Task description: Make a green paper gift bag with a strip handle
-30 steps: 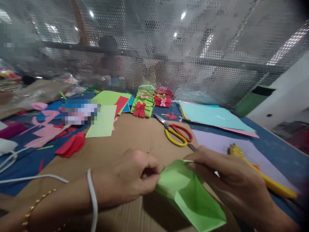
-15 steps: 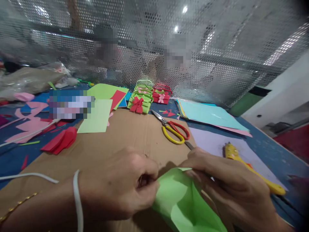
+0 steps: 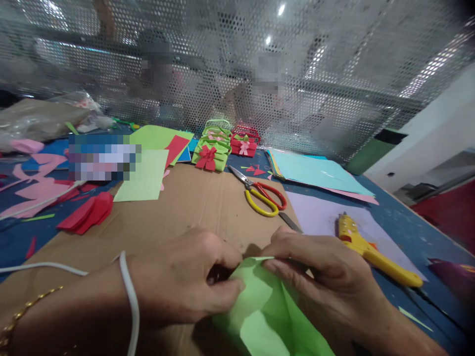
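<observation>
Green paper piece (image 3: 260,329), folded into an open pocket, sits right at the front, low and central, its bottom running out of view! Right hand (image 3: 326,277) has thumb and forefinger clamped on its top edge; left hand (image 3: 193,277) is curled in, seemingly pinching the left edge, though those fingertips are partly hidden. White cord (image 3: 129,301) crosses the left wrist, gold bracelet (image 3: 33,306) further down the forearm. Beneath it all, brown cardboard (image 3: 185,212). Just beyond the right hand lies a dark blade (image 3: 290,222), then scissors (image 3: 261,195) with one yellow and one red handle. Out right, a yellow glue gun (image 3: 371,249) rests across a lilac sheet (image 3: 315,215). Over left, folded red paper (image 3: 87,212) and a pale green sheet (image 3: 143,175). And at the back, little green bags (image 3: 218,160) stand beside red ones (image 3: 237,148), bows on the front!
</observation>
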The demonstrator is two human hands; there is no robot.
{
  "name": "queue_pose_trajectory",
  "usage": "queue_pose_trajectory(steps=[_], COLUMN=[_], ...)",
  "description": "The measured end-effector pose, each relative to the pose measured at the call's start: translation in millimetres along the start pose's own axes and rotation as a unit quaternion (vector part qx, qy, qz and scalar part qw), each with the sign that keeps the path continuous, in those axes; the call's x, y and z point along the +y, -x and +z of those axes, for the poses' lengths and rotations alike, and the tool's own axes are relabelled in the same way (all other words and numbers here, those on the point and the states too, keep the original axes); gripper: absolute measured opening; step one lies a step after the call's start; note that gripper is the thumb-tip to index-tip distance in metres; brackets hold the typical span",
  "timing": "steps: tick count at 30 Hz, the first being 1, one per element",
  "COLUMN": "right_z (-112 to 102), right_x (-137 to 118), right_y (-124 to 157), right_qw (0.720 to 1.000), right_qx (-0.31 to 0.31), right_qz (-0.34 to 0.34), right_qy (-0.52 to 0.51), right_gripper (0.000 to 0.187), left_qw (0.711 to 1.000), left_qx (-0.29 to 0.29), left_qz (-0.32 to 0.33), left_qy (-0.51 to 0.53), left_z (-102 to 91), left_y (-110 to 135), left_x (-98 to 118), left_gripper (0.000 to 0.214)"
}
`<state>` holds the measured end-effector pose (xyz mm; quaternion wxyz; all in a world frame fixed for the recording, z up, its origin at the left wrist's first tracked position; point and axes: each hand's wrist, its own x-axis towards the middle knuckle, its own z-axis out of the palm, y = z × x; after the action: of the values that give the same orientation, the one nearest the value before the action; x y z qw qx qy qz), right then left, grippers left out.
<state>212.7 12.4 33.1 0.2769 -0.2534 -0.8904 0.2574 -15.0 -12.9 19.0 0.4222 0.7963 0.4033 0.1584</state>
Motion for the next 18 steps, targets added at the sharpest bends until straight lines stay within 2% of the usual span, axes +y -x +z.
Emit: queue_pose_trajectory(steps=[7, 13, 16, 18], right_z=[7.7, -1.9, -4.2, -2.9], right_x=[0.2, -3.4, -5.5, -6.3], right_y=[2.1, 2.9, 6.4, 8.3], right_qw=[1.000, 0.994, 0.993, 0.990], right_qx=[-0.023, -0.084, -0.083, -0.092], right_qz=[0.004, 0.069, 0.084, 0.104], right_qy=[-0.017, -0.018, 0.015, 0.036], right_gripper=[0.015, 0.010, 0.029, 0.024], left_qw=[0.999, 0.995, 0.994, 0.994], left_qx=[0.007, -0.003, 0.000, 0.001], left_qz=[0.004, 0.000, -0.005, -0.006], left_qy=[0.047, 0.095, 0.108, 0.110], left_z=[4.4, 2.7, 1.3, 1.2], left_y=[-2.6, -3.3, -3.3, -3.4], left_x=[2.2, 1.6, 1.5, 1.8], left_gripper=[0.024, 0.017, 0.016, 0.017])
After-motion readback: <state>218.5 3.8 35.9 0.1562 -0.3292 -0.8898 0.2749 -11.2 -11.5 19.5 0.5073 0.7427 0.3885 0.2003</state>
